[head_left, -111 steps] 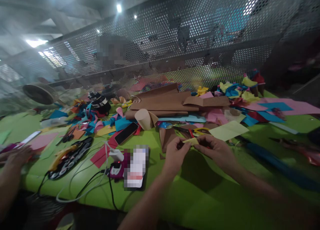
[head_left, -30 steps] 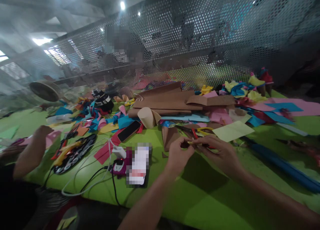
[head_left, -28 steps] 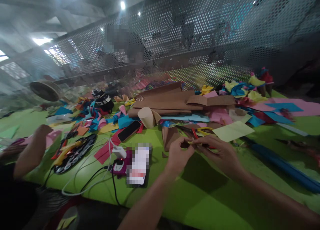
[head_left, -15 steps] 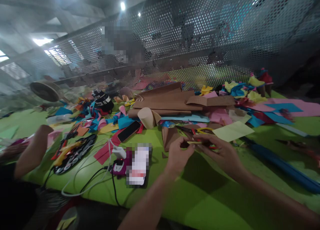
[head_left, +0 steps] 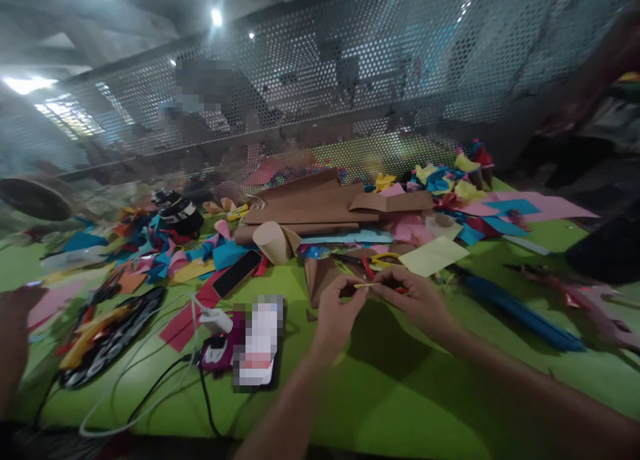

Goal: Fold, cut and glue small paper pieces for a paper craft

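My left hand (head_left: pixel 336 313) and my right hand (head_left: pixel 413 301) meet over the green table (head_left: pixel 400 393), each pinching one end of a small folded yellow paper piece (head_left: pixel 367 285). The piece is seen edge-on as a thin strip between the fingertips. Both hands are closed on it. Just behind them lie a brown paper cone (head_left: pixel 320 277) and scissors with red and yellow handles (head_left: pixel 373 263). A pale yellow paper sheet (head_left: pixel 434 255) lies beyond my right hand.
Brown card sheets (head_left: pixel 320 207), coloured paper scraps and a rolled cone (head_left: pixel 270 241) crowd the back. A phone (head_left: pixel 237 273), charger cables (head_left: pixel 150 387) and a blurred device (head_left: pixel 257 343) lie left. Another person's arm (head_left: pixel 13 340) is at far left. A perforated metal screen (head_left: pixel 350 80) stands behind.
The view has shifted, so everything sits further left in the frame. My hands keep pinching the yellow piece, now flattened to a thin strip. The other person's arm at left has drawn back.
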A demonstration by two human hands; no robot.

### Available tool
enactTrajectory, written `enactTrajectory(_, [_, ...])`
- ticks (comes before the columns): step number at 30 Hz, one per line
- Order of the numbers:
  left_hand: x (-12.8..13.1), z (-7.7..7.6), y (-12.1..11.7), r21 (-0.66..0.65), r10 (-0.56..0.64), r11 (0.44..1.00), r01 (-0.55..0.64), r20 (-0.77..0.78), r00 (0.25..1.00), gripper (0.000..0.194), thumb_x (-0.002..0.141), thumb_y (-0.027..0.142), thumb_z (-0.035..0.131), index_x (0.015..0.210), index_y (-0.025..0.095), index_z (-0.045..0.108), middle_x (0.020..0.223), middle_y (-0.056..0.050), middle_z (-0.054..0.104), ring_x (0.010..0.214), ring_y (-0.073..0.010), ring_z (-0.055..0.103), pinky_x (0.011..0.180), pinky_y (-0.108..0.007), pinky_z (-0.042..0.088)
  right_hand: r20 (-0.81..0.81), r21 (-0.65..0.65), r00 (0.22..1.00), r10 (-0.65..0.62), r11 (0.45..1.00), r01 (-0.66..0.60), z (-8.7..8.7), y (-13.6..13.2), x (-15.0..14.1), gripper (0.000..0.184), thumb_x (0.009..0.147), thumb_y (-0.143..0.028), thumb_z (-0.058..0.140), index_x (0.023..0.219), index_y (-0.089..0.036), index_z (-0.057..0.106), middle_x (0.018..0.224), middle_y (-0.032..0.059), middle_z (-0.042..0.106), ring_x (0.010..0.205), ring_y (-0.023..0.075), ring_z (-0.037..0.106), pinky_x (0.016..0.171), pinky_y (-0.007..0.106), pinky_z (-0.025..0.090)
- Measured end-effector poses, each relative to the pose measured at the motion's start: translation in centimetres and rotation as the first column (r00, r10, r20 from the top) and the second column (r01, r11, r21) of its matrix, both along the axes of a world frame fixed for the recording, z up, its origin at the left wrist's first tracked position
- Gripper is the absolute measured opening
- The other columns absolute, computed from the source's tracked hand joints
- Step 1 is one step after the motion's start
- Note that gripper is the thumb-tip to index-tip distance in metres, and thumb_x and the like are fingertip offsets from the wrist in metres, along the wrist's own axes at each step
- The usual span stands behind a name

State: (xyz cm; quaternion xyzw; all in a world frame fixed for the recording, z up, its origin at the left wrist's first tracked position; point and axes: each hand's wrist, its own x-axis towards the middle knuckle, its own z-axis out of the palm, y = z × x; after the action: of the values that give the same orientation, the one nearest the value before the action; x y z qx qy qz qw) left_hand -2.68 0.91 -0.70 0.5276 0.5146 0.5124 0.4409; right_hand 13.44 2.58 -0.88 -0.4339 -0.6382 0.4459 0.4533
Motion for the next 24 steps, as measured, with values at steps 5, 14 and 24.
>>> enactTrajectory(5, [-0.28,-0.51,0.21,-0.014,0.02,1.0,-0.02,0.024,1.0,0.015,0.077,0.031,0.07,0.082,0.017,0.069,0.077,-0.002,0.068,0.075,-0.0156,0.061,0.072,-0.026,0.048,-0.016,0.003,0.999,-0.036,0.999,0.036,0.08,0.11,-0.14,0.032,0.081,-0.053,0.066,0.078,-0.02,0.066,0.071,0.0016,0.066,0.068,0.0167,0.058,0.061,0.028,0.048])
enactTrajectory(14, [-0.36,-0.83,0.26,-0.012,0.004,1.0,-0.004,0.065,0.998,0.015,0.076,0.031,0.072,0.079,0.016,0.07,0.075,-0.003,0.068,0.075,-0.0152,0.061,0.071,-0.025,0.047,-0.015,-0.004,0.999,-0.029,1.0,0.029,0.3,0.13,-0.1,0.028,0.08,-0.047,0.066,0.074,-0.02,0.064,0.069,0.0004,0.063,0.066,0.0156,0.055,0.061,0.028,0.045])
enactTrajectory(24, [-0.18,-0.44,0.14,-0.068,0.027,0.998,-0.018,0.132,0.991,0.015,0.077,0.031,0.07,0.079,0.016,0.07,0.073,-0.001,0.066,0.07,-0.0129,0.059,0.07,-0.026,0.047,-0.033,-0.082,0.999,-0.032,0.996,0.029,-0.65,0.45,0.25,0.039,0.078,-0.059,0.069,0.079,-0.02,0.065,0.067,-0.001,0.057,0.06,0.0138,0.048,0.052,0.026,0.036])
